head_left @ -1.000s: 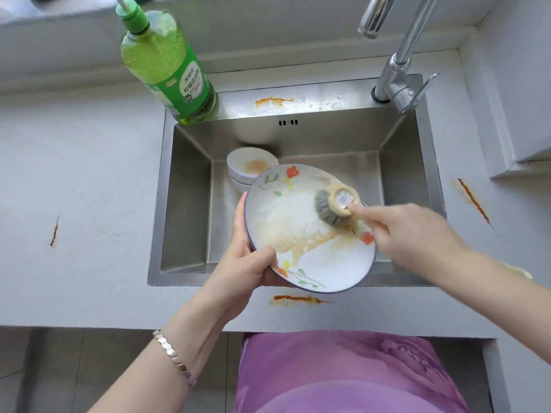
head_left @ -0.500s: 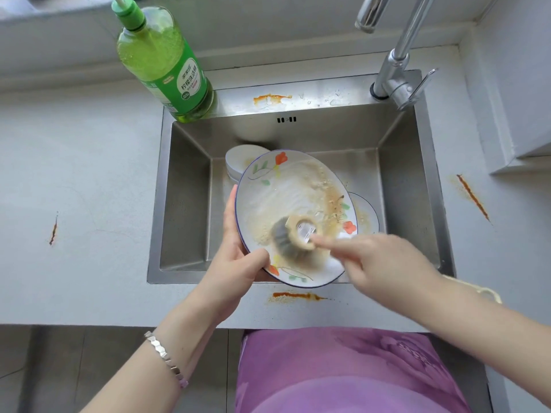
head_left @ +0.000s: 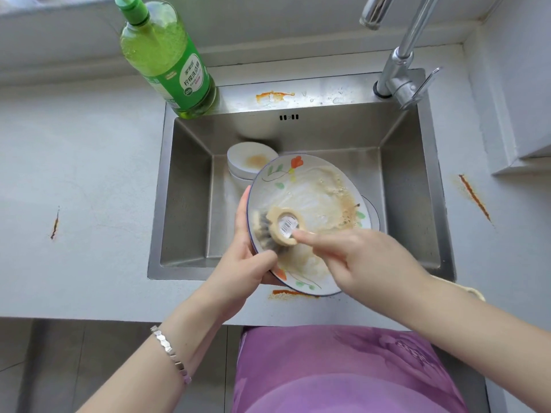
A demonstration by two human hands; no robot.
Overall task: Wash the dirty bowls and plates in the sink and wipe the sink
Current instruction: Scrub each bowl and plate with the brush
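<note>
A white plate (head_left: 316,201) with flower patterns and brown soapy smears is held tilted over the steel sink (head_left: 190,186). My left hand (head_left: 247,260) grips its left rim, thumb on the face. My right hand (head_left: 366,263) holds a dish brush (head_left: 280,228) with a round beige head and dark bristles, pressed on the plate's lower left part. Behind the plate, stacked white bowls (head_left: 250,162) with a brown stain stand on the sink floor. Another plate's edge (head_left: 372,216) shows behind the held plate at right.
A green dish soap bottle (head_left: 167,61) stands at the sink's back left corner. The chrome faucet (head_left: 399,67) rises at the back right. Orange stains mark the sink ledge (head_left: 274,95), the front counter (head_left: 292,293) and the counter on both sides.
The brush has swept from the plate's upper right down to its lower left. The plate stays in my left hand, tilted a little more upright.
</note>
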